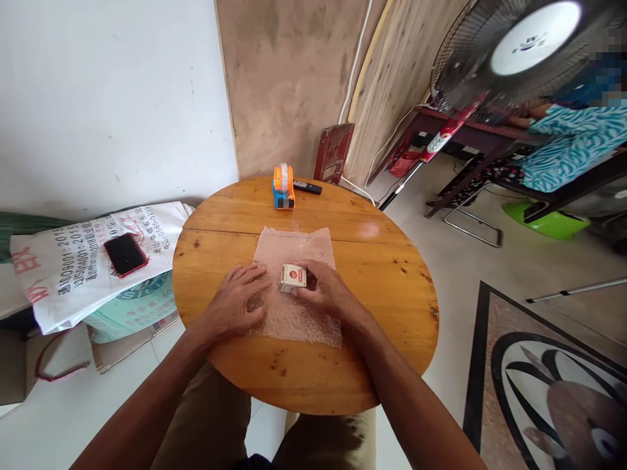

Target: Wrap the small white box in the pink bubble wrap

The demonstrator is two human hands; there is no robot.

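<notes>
A pinkish, see-through sheet of bubble wrap [294,320] lies flat on the round wooden table [382,287]. Over its middle, my right hand [326,290] grips a small white box [294,276] with a red round mark, thumb and fingers at its right side. My left hand [240,297] rests on the sheet's left edge with its fingers spread, apart from the box. Toward the table's far edge stands an orange and blue tape dispenser [283,187] carrying a roll of clear tape.
Beside the dispenser lies a dark, slim object [307,187]. Left of the table, a phone [125,254] sits on white printed sacks [161,225]. A standing fan [519,52] is at the upper right, near a seated person [573,147]. A reddish wooden chair back [335,153] rises behind the table.
</notes>
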